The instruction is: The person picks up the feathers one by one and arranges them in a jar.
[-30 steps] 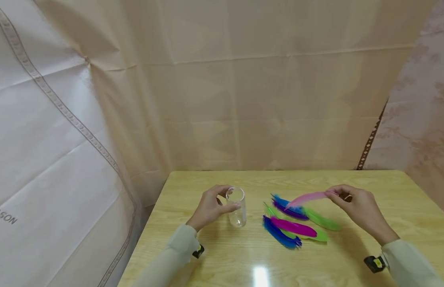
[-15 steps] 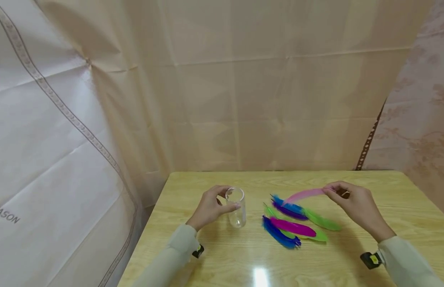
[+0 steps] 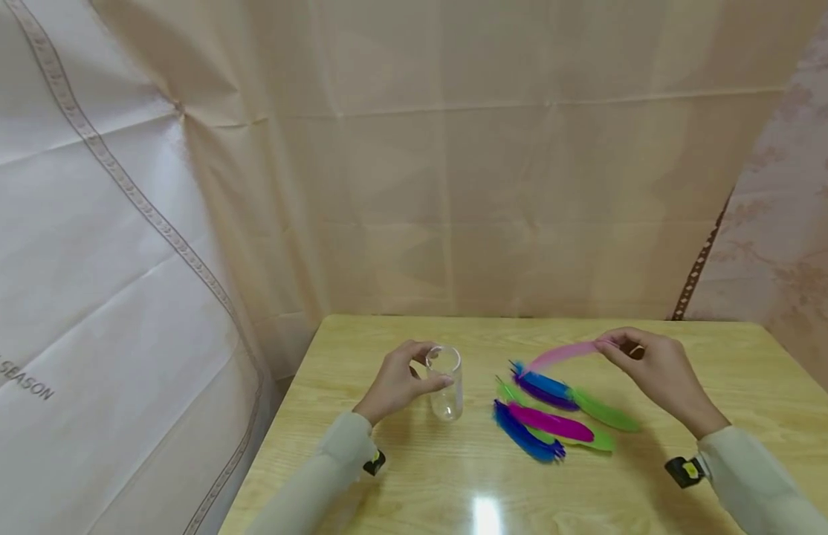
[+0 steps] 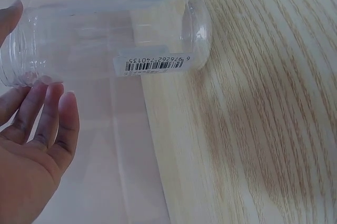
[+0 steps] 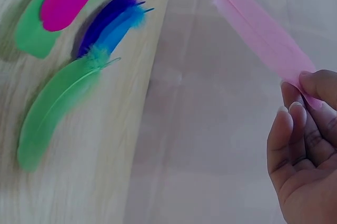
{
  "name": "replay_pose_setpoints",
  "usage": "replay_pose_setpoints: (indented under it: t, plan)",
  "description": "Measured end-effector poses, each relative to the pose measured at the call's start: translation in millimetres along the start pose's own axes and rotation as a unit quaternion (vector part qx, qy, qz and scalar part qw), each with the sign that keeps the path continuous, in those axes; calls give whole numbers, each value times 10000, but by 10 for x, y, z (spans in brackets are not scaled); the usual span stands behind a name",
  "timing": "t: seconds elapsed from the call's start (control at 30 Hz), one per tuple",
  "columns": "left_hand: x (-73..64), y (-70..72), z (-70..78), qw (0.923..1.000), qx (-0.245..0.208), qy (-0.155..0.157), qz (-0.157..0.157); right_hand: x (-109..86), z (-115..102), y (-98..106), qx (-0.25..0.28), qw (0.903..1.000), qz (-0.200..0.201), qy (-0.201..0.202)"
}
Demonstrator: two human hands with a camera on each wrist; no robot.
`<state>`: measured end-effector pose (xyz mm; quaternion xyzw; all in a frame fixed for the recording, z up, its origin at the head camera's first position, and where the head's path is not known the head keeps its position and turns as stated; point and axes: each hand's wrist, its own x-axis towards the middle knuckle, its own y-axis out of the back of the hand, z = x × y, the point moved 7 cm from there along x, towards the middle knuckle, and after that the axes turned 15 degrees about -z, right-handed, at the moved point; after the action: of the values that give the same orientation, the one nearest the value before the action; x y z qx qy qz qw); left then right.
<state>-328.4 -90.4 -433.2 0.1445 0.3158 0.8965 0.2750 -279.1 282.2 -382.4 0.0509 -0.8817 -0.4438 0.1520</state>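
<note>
- Beige cloth (image 3: 494, 186), one, hanging behind the surface; white cloth (image 3: 106, 297), one, with printed lettering, at the left; patterned cloth (image 3: 788, 245), one, at the right.
- Surface (image 3: 387, 490), one, wood-grained, carrying the lying feathers.
- Sleeves, two, pale: left sleeve (image 3: 320, 475) and right sleeve (image 3: 755, 475).
- Grips, two, both bare hands. Left grip (image 3: 397, 383): fingers and thumb curled about the jar near its mouth. Right grip (image 3: 658, 371): thumb and fingers pinching the pink feather near its broad end.
- Jar (image 3: 447, 403), one, clear, mouth upward, left of the feathers; whether its base touches the surface cannot be told.
- Pink feather (image 3: 564, 355), one, raised above the surface, quill directed away from the right grip.
- Lying feathers: green feathers (image 3: 608, 412), two; magenta feather (image 3: 553, 423), one, across a green one; purple feather (image 5: 102, 26) and light-blue feather (image 5: 118, 31), one each, side by side; blue bundle (image 3: 524, 435), nearest the viewer, its number of feathers unclear.
- Barcode label (image 4: 152, 65), one, on the jar.
</note>
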Motion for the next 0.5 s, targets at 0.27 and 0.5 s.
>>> replay_pose_setpoints:
  t: [0.27,0.5]
  plan:
    - [27,0,29,9999,95,-78,9,72,-61,6,60,9999,66,113]
    - [8,3,10,9999,110,-84,-12,91,-103,-9,85,9997,140,162]
